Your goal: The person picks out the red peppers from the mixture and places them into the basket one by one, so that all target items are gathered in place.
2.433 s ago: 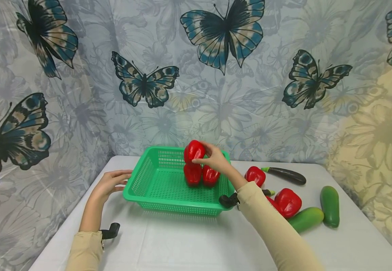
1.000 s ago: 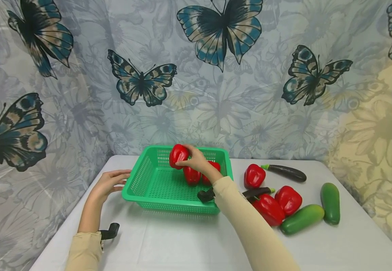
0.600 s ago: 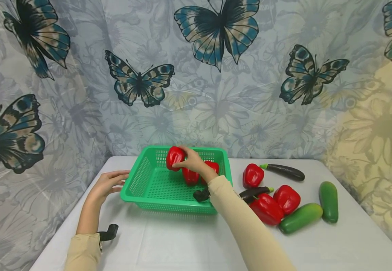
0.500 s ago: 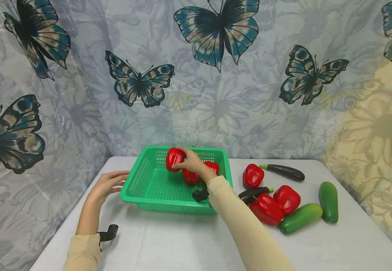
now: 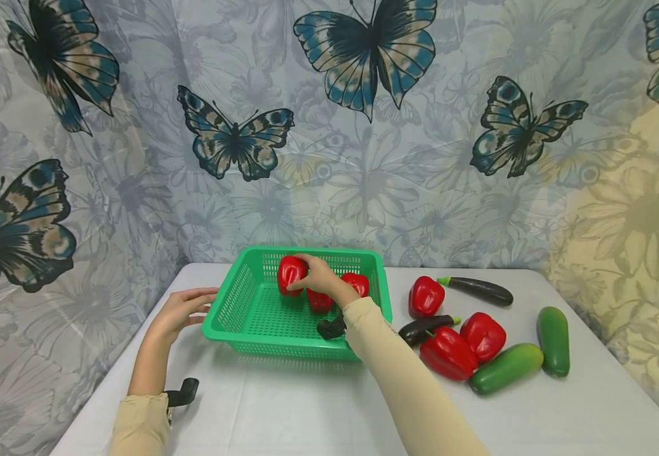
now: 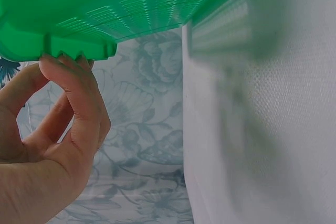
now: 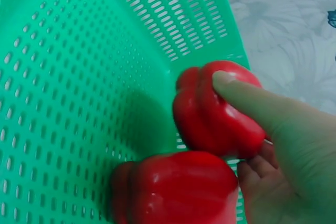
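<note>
My right hand (image 5: 319, 276) grips a red bell pepper (image 5: 292, 276) low inside the green plastic basket (image 5: 283, 345). In the right wrist view the thumb presses this held pepper (image 7: 210, 114) while other fingers bend beneath it. Touching or very near it is a second red pepper (image 7: 178, 190), partly hidden by my hand in the head view. A third pepper (image 5: 357, 283) lies at the basket's right. At the basket's left rim, my left hand (image 5: 182, 310) rests its fingertips against the outer edge; the left wrist view shows them on the rim (image 6: 79, 48), loosely bent.
Right of the basket on the white table (image 5: 283, 411) lie red peppers (image 5: 426, 296), (image 5: 449, 353), (image 5: 483, 335). Dark eggplants (image 5: 480, 290), (image 5: 423, 329) and green zucchini-like vegetables (image 5: 507, 369), (image 5: 554, 342) lie among them. A butterfly-print cloth (image 5: 340, 190) hangs behind.
My right hand has carried the gripped pepper leftward past the other basket peppers, then lowered it toward the basket floor. My left hand has stayed at the rim.
</note>
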A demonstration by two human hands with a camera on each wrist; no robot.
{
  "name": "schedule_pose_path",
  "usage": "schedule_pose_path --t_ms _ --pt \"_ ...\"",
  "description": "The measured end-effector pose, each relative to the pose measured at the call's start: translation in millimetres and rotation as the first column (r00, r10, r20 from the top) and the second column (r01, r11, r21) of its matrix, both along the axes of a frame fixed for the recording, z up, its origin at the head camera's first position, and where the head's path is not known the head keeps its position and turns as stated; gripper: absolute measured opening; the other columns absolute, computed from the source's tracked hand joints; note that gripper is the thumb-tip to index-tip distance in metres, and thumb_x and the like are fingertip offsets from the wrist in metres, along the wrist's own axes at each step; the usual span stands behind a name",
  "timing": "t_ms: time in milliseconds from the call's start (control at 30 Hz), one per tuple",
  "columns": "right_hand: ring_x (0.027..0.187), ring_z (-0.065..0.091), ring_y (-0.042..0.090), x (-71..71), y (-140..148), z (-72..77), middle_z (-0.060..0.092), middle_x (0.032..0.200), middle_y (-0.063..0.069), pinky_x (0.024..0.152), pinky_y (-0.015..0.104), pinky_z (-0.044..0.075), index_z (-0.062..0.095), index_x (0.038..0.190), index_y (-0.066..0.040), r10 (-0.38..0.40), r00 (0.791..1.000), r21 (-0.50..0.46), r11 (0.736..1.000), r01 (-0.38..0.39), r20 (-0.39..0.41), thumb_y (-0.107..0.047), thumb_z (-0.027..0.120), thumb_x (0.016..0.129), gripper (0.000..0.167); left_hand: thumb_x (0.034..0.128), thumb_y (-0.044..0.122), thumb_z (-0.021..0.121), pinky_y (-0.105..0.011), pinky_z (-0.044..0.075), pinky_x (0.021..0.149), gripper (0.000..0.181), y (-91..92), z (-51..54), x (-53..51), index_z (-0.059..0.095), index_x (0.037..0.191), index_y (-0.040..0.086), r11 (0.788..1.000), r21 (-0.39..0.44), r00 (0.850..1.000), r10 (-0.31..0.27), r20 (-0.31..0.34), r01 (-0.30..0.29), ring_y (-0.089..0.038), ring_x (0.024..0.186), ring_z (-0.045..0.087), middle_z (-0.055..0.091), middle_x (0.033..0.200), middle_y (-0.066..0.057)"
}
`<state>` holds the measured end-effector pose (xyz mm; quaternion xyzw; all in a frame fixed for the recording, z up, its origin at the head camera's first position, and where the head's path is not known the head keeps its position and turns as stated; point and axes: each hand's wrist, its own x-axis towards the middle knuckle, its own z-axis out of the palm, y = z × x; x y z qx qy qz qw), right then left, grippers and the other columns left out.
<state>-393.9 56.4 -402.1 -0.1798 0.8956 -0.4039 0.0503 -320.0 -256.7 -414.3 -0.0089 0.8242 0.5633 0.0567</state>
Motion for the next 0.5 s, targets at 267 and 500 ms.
schedule_pose_path --t_ms 267,500 --pt "0.133 0.048 0.03 0.1 -1.4 -2.3 0.047 0.147 0.012 0.107 0.046 0.045 0.04 0.148 -0.008 -0.002 1.0 0.038 0.999 0.002 -0.017 -0.023 0.082 0.08 0.081 0.095 0.038 0.063 -0.028 0.057 0.082 0.058 1.4 1.6 0.5 0.053 0.139 0.002 1.0 0.003 1.0 0.004 0.006 -0.004 -0.007 0.091 0.063 0.063 0.119 0.002" --pt "0.132 0.049 0.029 0.1 -1.6 -5.0 0.048 0.147 0.011 0.108 0.045 0.045 0.042 0.147 -0.009 -0.01 1.0 0.06 0.998 0.011 -0.021 -0.025 0.082 0.079 0.081 0.0951 0.038 0.063 -0.028 0.057 0.082 0.057 0.7 -0.1 -0.2 0.053 0.138 0.002 1.0 0.005 1.0 0.004 0.008 -0.004 -0.007 0.089 0.063 0.064 0.111 0.008"
